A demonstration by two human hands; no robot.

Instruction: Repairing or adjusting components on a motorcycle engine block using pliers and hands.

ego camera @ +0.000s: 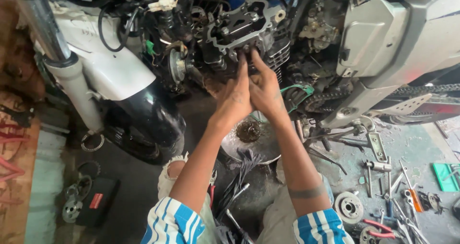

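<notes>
Both hands reach up to the engine head (244,28) at 12 o'clock. The left hand (235,98) and right hand (265,89) touch side by side, fingers straight against its underside; no grasp shows. A pan (249,145) lies below them.

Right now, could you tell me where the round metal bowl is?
In the head view, the metal bowl sits on the floor at centre, under the engine and just below the left hand and right hand.

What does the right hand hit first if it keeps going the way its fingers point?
The right hand points up at the dark metal engine cylinder head; its fingertips seem already at its lower edge beside the left hand, though depth is unclear.
</notes>
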